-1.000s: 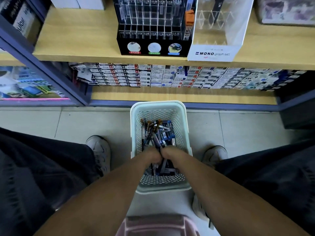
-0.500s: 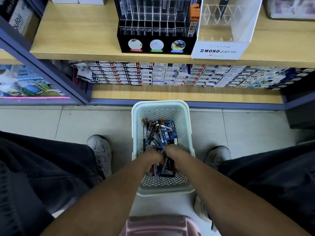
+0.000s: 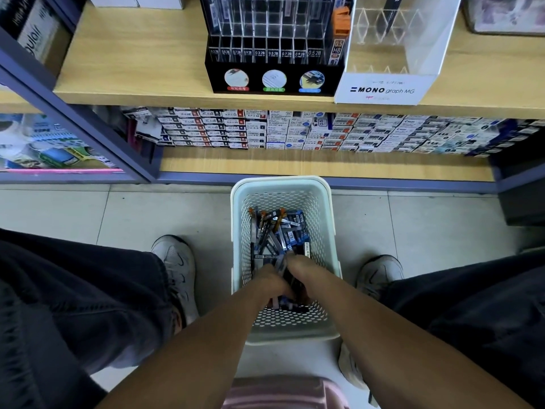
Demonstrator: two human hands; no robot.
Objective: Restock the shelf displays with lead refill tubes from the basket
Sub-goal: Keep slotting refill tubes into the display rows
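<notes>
Tubes [image 3: 280, 231] lie in a heap inside the basket [image 3: 327, 219] on the floor, below the shelf [image 3: 132, 60] with the black display [image 3: 274, 45]. Both hands are down in the heap, close together. The left hand [image 3: 269, 280] and right hand [image 3: 299, 268] each have fingers curled round some tubes.

Stacked refill boxes [image 3: 295, 131] on lower shelf, grey sneakers [image 3: 177, 270], tiled floor [image 3: 147, 214]

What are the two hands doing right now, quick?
Left hand: down in the basket, fingers curled round lead refill tubes.
Right hand: also in the basket, gripping tubes from the same pile.
</notes>
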